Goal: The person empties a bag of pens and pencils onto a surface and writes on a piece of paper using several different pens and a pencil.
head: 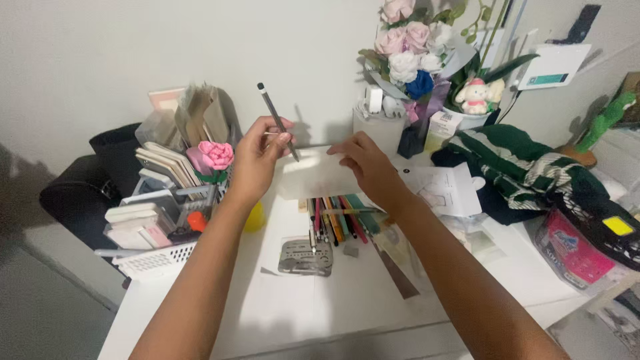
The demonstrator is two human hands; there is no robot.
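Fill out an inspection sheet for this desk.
Surface: white desk, crowded along the back.
Job's things: thin dark pencil and white paper sheet, held up.
Clutter: row of coloured pencils, grey metal stencil, white basket of notebooks, pink paper rose, green striped cloth.
Grippers: left hand holds pencil and sheet; right hand grips sheet.
Cables: nothing seen.
Surroundings: white wall, flower bouquet.

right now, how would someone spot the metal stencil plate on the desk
Start at the white desk and find the row of coloured pencils below the hands. The stencil plate lies just in front of them, nearer the camera: flat, grey metal, rectangular, punched with small cut-out shapes, unlike the papers around it.
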